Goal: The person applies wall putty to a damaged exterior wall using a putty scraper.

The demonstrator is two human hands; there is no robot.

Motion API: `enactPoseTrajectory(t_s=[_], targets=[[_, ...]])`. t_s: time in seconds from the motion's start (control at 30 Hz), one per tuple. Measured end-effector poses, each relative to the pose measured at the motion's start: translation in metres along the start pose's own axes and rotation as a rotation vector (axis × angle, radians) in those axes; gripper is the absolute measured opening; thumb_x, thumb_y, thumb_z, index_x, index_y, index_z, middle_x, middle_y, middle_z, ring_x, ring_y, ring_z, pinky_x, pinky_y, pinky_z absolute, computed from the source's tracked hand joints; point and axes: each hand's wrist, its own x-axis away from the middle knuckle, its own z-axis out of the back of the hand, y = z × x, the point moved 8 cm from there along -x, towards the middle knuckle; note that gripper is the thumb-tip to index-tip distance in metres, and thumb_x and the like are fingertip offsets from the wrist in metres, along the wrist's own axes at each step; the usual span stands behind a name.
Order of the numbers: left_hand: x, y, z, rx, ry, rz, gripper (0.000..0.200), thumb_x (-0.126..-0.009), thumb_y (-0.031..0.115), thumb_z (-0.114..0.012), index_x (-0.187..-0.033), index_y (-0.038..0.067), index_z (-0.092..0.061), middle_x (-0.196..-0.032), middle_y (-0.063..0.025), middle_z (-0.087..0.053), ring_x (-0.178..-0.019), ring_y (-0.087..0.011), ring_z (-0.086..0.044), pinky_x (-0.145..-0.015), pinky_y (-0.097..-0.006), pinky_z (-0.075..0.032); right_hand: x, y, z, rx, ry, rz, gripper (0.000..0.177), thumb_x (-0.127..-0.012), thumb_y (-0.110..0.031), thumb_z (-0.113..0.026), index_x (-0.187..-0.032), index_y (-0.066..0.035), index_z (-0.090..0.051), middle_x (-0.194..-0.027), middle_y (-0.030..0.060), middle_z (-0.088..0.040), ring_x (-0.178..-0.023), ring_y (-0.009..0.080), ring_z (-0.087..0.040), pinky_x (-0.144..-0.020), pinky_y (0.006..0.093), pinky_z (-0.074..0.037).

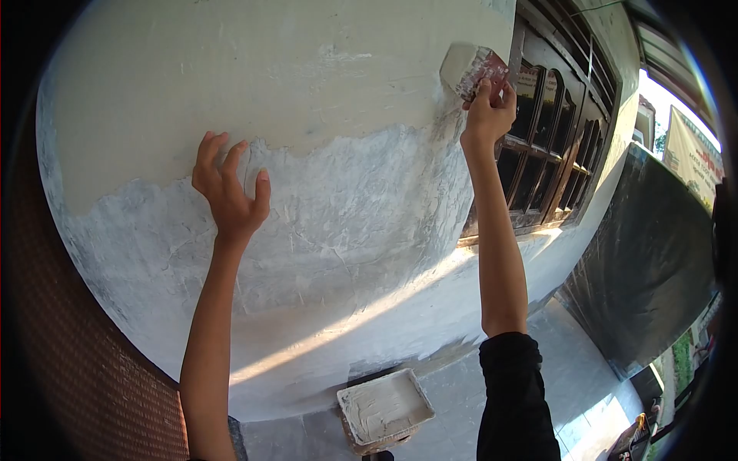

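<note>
My right hand (490, 115) is raised beside the window frame and grips a reddish, putty-smeared scraper (492, 71). The scraper's pale, coated face lies close to the upper wall. My left hand (229, 184) is held up at the wall with its fingers spread and curled, nothing in them; whether the fingertips touch the wall I cannot tell. Smooth cream coating (192, 84) covers the upper wall, and below its ragged edge the surface (330, 230) is rough, whitish-grey and cracked.
A tray of pale putty (386, 407) stands low by the foot of the wall on the grey tiled floor (461, 407). At the right are a dark wooden window (550, 115), a dark sheet (646, 253) and a banner (692, 157). A brown woven surface (100, 369) borders the left.
</note>
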Motion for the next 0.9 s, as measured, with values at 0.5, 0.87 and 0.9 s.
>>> enactPoseTrajectory(t_s=[0.5,0.87,0.9], targets=[[-0.002,-0.003,0.001,0.056,0.026,0.001,0.042,-0.088,0.028,-0.057,-0.125,0.009,-0.050,-0.137,-0.0153,-0.042,-0.136,-0.0357,-0.032,-0.105,-0.0494,-0.021,0.031,-0.012,-0.028,-0.237,-0.242,-0.037,0.034,-0.091,-0.012,-0.064,-0.119,0.003,-0.052,-0.076,0.0084,-0.065,-0.051,0.0100,-0.055,-0.044,0.0253,-0.043],[-0.002,-0.002,-0.001,0.065,0.004,0.015,0.043,-0.088,0.030,-0.057,-0.126,0.011,-0.051,-0.137,-0.0150,-0.043,-0.135,-0.0369,-0.034,-0.104,-0.0506,-0.023,0.025,-0.012,-0.008,-0.143,-0.186,0.008,0.031,-0.091,-0.012,-0.065,-0.118,0.001,-0.056,-0.075,0.0073,-0.065,-0.053,0.0087,-0.055,-0.046,0.0250,-0.043],[-0.002,-0.002,-0.001,0.041,-0.005,0.014,0.044,-0.088,0.030,-0.057,-0.126,0.011,-0.051,-0.137,-0.0149,-0.043,-0.136,-0.0372,-0.033,-0.105,-0.0507,-0.023,0.041,-0.017,-0.025,-0.183,-0.308,-0.007,0.032,-0.091,-0.012,-0.065,-0.118,0.001,-0.055,-0.074,0.0071,-0.065,-0.052,0.0085,-0.054,-0.045,0.0249,-0.043]])
